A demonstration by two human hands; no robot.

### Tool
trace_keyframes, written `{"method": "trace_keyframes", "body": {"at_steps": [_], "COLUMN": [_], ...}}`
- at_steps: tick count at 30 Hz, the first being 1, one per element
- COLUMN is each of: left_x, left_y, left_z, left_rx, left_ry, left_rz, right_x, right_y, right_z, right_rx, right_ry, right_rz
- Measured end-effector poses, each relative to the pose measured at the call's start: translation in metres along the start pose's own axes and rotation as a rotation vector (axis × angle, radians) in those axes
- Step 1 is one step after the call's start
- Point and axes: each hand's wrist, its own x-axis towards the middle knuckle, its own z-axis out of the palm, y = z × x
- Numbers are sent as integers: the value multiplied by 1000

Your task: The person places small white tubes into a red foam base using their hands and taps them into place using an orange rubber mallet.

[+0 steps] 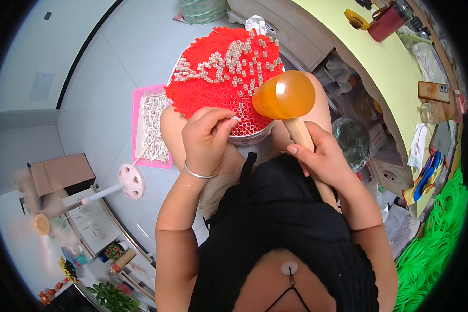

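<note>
A dense round bundle of red tubes (195, 96) stands upright in a white tub (252, 138) between my knees. Many small white cylindrical plugs (234, 54) stick up from the tubes, mostly across the far half; nearer me, several tube mouths show white rims. Over the near edge of the bundle, my left hand (208, 136) pinches a small white plug (236, 118) between thumb and fingertips. My right hand (321, 156) is wrapped around the wooden handle (299, 134) of a mallet, whose amber-orange head (286, 94) hovers over the bundle's right side.
Left of the tub, a pink tray (135, 125) holds many loose white plugs. A yellow-green counter (366, 57) curves along the right, bearing a phone (433, 92) and jars. Green cord (444, 229) piles up at lower right. A white stand (131, 182) and a cardboard box (62, 169) are left.
</note>
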Motion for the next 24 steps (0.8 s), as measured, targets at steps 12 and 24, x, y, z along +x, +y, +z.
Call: {"method": "trace_keyframes", "body": {"at_steps": [12,24], "left_x": [10,7], "left_y": [-4,-72], "left_z": [16,-50], "left_rx": [306,-147], "left_ry": [-94,418], "left_rz": [270,-308], "right_x": [1,-26], "right_y": [5,-27], "right_z": [-5,-4], "right_rx": [-10,-318], "right_ry": [-18,-48], "right_rz": [-10,-383]}}
